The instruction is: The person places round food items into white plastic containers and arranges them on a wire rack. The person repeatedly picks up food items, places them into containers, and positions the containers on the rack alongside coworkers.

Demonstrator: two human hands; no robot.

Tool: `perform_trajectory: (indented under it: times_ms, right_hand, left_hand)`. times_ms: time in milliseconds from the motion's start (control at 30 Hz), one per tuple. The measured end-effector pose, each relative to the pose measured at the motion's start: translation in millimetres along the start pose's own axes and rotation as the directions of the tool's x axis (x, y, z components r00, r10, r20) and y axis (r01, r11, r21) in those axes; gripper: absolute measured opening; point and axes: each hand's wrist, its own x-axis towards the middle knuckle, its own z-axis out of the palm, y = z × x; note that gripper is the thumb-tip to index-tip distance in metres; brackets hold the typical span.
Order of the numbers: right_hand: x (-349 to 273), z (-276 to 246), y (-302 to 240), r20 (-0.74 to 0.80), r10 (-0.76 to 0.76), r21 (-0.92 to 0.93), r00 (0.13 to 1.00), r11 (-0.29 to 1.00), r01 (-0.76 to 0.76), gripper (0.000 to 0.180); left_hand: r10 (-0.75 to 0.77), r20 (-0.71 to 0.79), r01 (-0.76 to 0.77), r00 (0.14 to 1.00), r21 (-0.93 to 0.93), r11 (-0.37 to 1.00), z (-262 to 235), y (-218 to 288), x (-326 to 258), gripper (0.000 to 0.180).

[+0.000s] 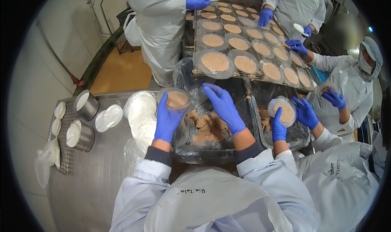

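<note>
My left hand (168,120), in a blue glove, is closed round the edge of a round, pale-brown meat patty (178,98) lying on a clear plastic disc. The patty is slightly blurred. To its right, my right hand (223,107), also gloved in blue, reaches over the bin with fingers stretched out and nothing plainly held in them. Below both hands stands a dark bin lined with clear plastic (191,151). Lumps of ground meat (207,128) lie in it.
Ahead, a wire conveyor (228,77) carries rows of patties on clear discs. Co-workers in white stand around it; one beside me holds a patty (284,112) over a second bin (299,138). Left, a steel table (108,162) bears white discs (109,117), metal cups (86,105) and bunched plastic (140,114).
</note>
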Motion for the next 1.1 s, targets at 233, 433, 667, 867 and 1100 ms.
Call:
perform_trajectory:
  times_ms: [233,433,667,867,1100]
  right_hand:
    - [7.3,-54.2,57.9,-0.069,0.625,0.975,0.777,0.209,-0.081,0.046]
    - [23.4,-88.5,73.6,-0.128,0.489,0.992,0.863,0.058,0.114,0.041]
    - [1.2,-63.9,98.3,-0.208,0.577,0.977,0.79,0.155,0.144,0.04]
    - [11.4,17.3,111.4,0.114,0.67,0.993,0.734,-0.082,-0.079,0.035]
    - [8.3,36.6,63.6,0.159,0.67,0.979,0.725,-0.01,-0.206,0.035]
  left_hand:
    - [-0.072,0.296,0.088,0.953,-0.042,0.995,67.3,-55.2,64.4,0.052]
    - [0.123,-0.005,-0.122,0.992,0.111,0.986,69.7,-105.1,48.7,0.047]
    - [0.096,0.174,-0.063,0.98,-0.186,0.98,-110.2,73.0,-118.1,0.057]
    - [0.703,-0.216,0.014,0.678,0.96,0.281,-116.8,69.8,-182.6,0.038]
    - [0.629,0.171,0.195,0.758,0.862,-0.468,-155.7,76.2,-157.9,0.015]
